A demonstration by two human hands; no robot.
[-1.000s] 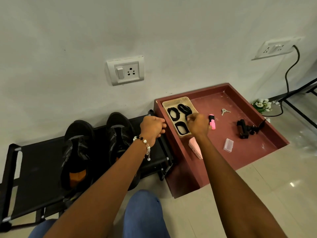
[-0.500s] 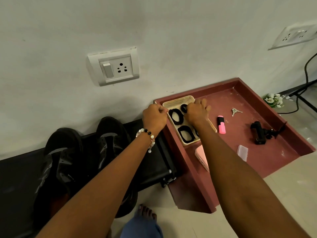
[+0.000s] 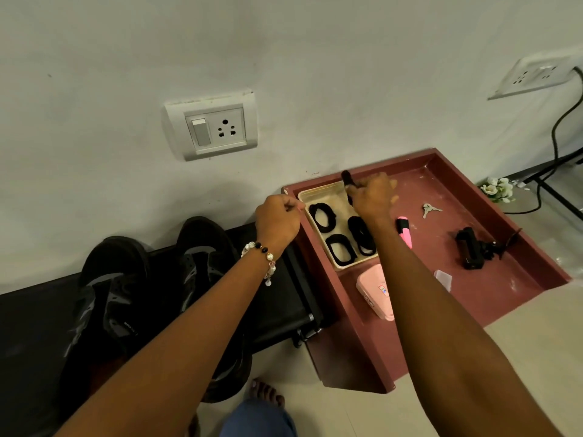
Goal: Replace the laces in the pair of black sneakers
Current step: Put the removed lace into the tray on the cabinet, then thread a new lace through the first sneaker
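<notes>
Two black sneakers, one on the left (image 3: 107,298) and one on the right (image 3: 205,263), stand side by side on a black bench (image 3: 284,310) against the wall. A cream tray (image 3: 318,192) in the maroon box (image 3: 473,298) holds three coiled black laces (image 3: 321,216). My right hand (image 3: 372,197) is above the tray's far end and pinches a fourth black lace bundle (image 3: 347,179), lifted clear of the tray. My left hand (image 3: 277,219) hovers at the box's left rim, fingers curled, holding nothing I can see.
In the maroon box lie a pink case (image 3: 377,293), a pink highlighter (image 3: 404,231), keys (image 3: 429,210), a black device (image 3: 470,249) and a small clear box (image 3: 443,279). A wall socket (image 3: 214,127) is above the bench. A cable (image 3: 555,137) hangs at right.
My right hand has picked a lace bundle out of the tray and raised it toward the tray's far end. The view has moved closer; my left hand has stayed by the box rim.
</notes>
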